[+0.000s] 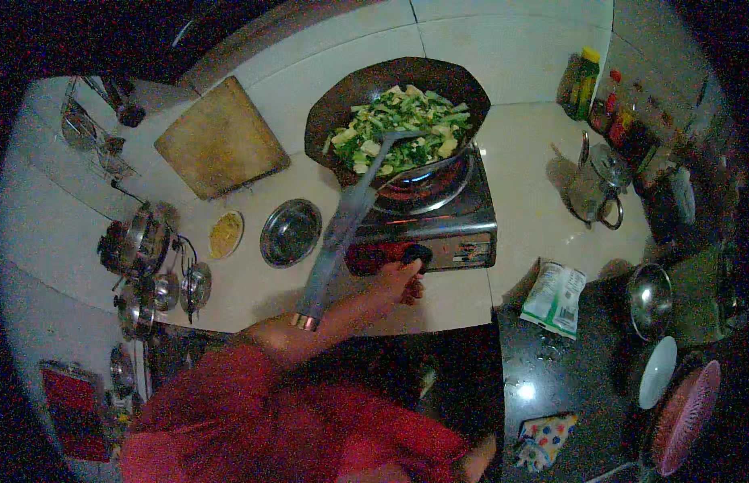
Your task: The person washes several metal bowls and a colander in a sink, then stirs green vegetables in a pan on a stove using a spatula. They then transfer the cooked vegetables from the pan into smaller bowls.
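Observation:
My left hand (406,281) reaches in from the left with its fingers closed around the black control knob (418,256) of a portable gas stove (453,226). A blue flame (420,179) burns beneath a dark wok (326,118) on that stove. Chopped green vegetables with pale pieces (405,118) fill much of the wok. A long-handled spatula (337,247) leans with its head in the food. Its grey handle hangs out over the counter, across the view of my left forearm, with no hand around it. My right hand is out of view; a bit of skin shows at the bottom edge.
Left of the stove are a round dark lid (291,233), a small dish of yellow food (226,235) and a wooden board (223,142). Hanging utensils (142,241) line the left. To the right are a glass lidded pot (598,181), a packet (554,297) and a cloth (546,441).

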A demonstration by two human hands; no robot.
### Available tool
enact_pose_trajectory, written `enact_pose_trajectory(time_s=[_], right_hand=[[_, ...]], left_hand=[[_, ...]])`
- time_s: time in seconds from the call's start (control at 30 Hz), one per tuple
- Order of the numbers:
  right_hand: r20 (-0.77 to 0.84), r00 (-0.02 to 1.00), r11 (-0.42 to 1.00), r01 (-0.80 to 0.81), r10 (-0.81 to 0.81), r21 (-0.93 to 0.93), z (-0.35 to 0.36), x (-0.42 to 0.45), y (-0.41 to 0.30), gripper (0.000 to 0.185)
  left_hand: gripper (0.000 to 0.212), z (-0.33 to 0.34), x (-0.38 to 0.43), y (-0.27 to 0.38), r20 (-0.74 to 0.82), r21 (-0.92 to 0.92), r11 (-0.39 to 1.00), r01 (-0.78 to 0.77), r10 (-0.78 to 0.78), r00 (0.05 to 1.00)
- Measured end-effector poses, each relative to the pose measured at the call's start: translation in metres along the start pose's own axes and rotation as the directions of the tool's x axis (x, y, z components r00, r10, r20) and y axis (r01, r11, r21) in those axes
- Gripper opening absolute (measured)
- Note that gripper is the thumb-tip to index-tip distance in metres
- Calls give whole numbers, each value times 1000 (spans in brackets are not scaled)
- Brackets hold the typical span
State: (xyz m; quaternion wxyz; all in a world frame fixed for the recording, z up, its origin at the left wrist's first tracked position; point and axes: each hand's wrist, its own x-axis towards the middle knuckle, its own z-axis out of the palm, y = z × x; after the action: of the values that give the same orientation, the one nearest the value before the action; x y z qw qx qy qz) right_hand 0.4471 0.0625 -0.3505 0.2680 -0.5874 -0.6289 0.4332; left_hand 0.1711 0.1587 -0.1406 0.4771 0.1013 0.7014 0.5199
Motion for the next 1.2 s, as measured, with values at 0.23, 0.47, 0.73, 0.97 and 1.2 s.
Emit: enact_pose_trajectory(time_s=[0.23,0.47,0.73,0.97,1.2], right_hand=[[-3,998,996,-57,57,72,8,-6,13,26],[-4,997,991,-74,75,111,13,-12,21,25],[11,997,988,-81,81,130,15,-14,21,25],[22,994,986,-108,106,131,16,-20,26,25],[39,993,985,-117,113,129,16,-15,24,24]], left_hand=[[35,3,-14,12,91,-40,999,23,-19,996],[32,12,-25,22,57,15,998,67,-68,996],[32,18,-47,27,-3,2,995,102,-102,995],[32,13,-39,23,89,10,993,116,-116,989],[31,13,-34,23,87,21,991,135,-136,987]])
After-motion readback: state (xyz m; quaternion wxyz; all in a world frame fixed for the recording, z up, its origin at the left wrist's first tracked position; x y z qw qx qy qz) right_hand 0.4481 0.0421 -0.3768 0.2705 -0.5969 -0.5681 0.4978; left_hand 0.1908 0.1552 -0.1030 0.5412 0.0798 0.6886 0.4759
